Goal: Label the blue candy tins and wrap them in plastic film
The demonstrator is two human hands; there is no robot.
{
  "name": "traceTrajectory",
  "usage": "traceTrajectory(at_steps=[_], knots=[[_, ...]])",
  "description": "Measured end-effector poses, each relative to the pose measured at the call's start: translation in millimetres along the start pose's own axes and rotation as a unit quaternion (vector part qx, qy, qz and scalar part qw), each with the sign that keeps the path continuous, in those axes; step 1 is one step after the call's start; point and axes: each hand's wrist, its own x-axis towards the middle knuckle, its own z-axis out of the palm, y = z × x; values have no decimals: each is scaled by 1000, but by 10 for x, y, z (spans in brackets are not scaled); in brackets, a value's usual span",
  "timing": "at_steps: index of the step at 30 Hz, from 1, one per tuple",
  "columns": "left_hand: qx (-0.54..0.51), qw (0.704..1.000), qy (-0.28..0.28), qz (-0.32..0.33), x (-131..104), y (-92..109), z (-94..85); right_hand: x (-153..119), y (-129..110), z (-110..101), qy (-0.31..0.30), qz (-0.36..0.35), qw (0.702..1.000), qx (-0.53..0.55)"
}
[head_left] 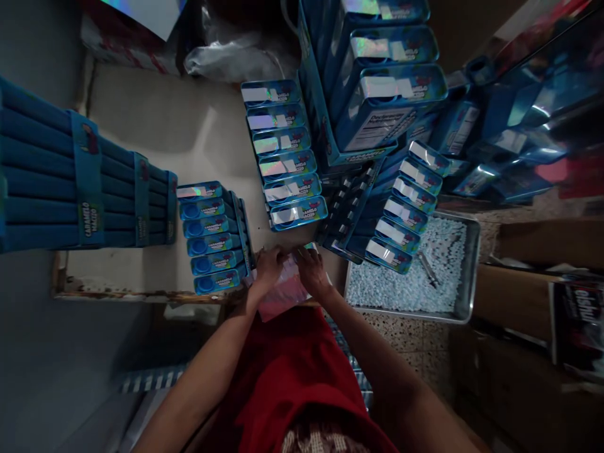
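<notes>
A thin, shiny translucent sheet (pixel 283 292) lies at the table's front edge, over the red clothing. My left hand (pixel 270 264) is closed on its left side, fingers bent inward. At the right side of the sheet my right hand (pixel 311 272) is closed too, its fingertips by a small greenish corner. Just left of my hands stands a row of blue tins (pixel 207 245) with round marks on their ends. Beyond them is another row of blue tins (pixel 285 167) with pale strips on top. To the right, a third row (pixel 401 220) overlaps a metal tray.
The metal tray (pixel 473 270) holds small pale pellets and a scoop-like tool (pixel 428 270). Stacked blue packs (pixel 89 189) rise at the left. A blue box (pixel 321 119) of large tins stands behind. Clear plastic (pixel 236 60) lies at the back; cardboard boxes (pixel 514 302) are at right.
</notes>
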Motion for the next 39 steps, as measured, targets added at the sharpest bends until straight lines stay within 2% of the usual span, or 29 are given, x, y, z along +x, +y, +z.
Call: traceTrajectory(at_steps=[4,8,11,14,18,21,25,30,34,39], knots=[[-5,1000,-13,-23,17,-32,-53,-120,36,-28,-5,-32,999,-6],[16,998,-23,-53,3,-34,-100,-403,48,-50,-26,-59,998,6],[30,998,-30,-54,-16,2,-122,-625,16,-110,-36,-41,998,33],[45,998,-24,-47,-60,41,-134,-725,-56,-240,-10,-4,999,52],[57,998,-16,-37,-154,84,-155,-567,-133,-461,30,7,999,42],[62,997,-20,-32,-218,115,-171,-326,-122,-556,22,-24,999,8],[70,997,-21,-40,-260,159,-188,-155,-49,-503,-23,-78,996,-23],[75,996,-13,-52,-303,214,-219,-288,1,-348,-15,-121,992,-6],[78,995,-14,-53,-336,227,-214,-370,-57,-391,3,-82,996,38],[70,996,4,-59,-256,210,-134,-447,-240,-621,52,15,996,73]])
